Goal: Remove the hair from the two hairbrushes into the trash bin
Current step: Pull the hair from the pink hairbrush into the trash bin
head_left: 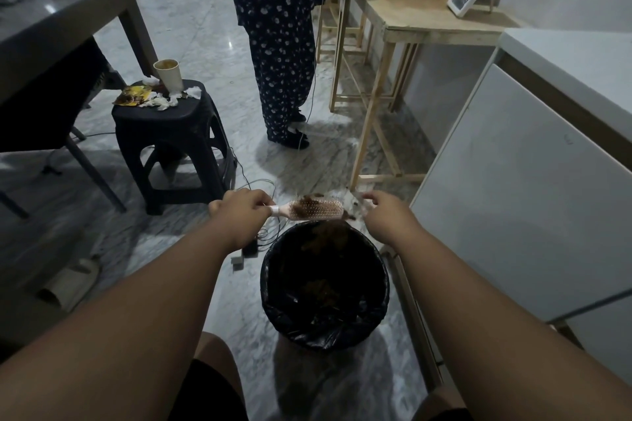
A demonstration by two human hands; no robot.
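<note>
My left hand (241, 207) grips the handle of a pink hairbrush (316, 209), held level with its bristles up, just above the far rim of the trash bin (273, 284). A clump of brown hair (302, 207) sits on the bristles near the handle end. My right hand (383, 210) is at the brush's tip, fingers pinched on a blurred tuft of hair (355, 207). The bin is lined with a black bag and holds brown hair and scraps inside. Only one hairbrush is in view.
A black plastic stool (174, 133) with a paper cup (168, 73) and crumpled litter stands to the left. A person in a dotted dark outfit (280, 44) stands ahead by a wooden table (410, 10). White cabinets (513, 198) line the right. Cables (263, 232) lie on the floor.
</note>
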